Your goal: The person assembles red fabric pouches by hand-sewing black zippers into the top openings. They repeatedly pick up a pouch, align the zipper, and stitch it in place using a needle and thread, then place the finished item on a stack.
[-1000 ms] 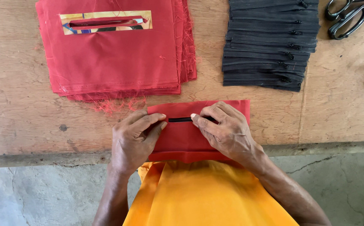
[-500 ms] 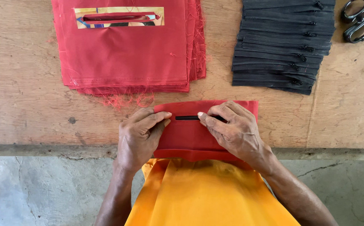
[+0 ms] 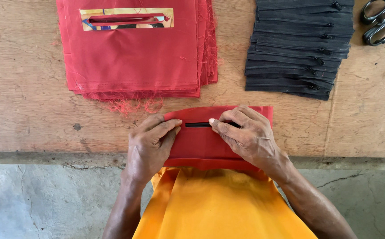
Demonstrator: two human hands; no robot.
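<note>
- Hands press on a small red fabric piece (image 3: 201,144) lying at the near edge of the wooden table (image 3: 24,110).
- Left hand (image 3: 150,144) pinches the piece's left end; right hand (image 3: 248,137) pinches beside a black zipper (image 3: 197,125) in its slot.
- Beyond the piece, up-left, lies a stack of red fabric (image 3: 135,57); up-right, a pile of black zippers (image 3: 296,48), and past that, black scissors (image 3: 381,20).
</note>
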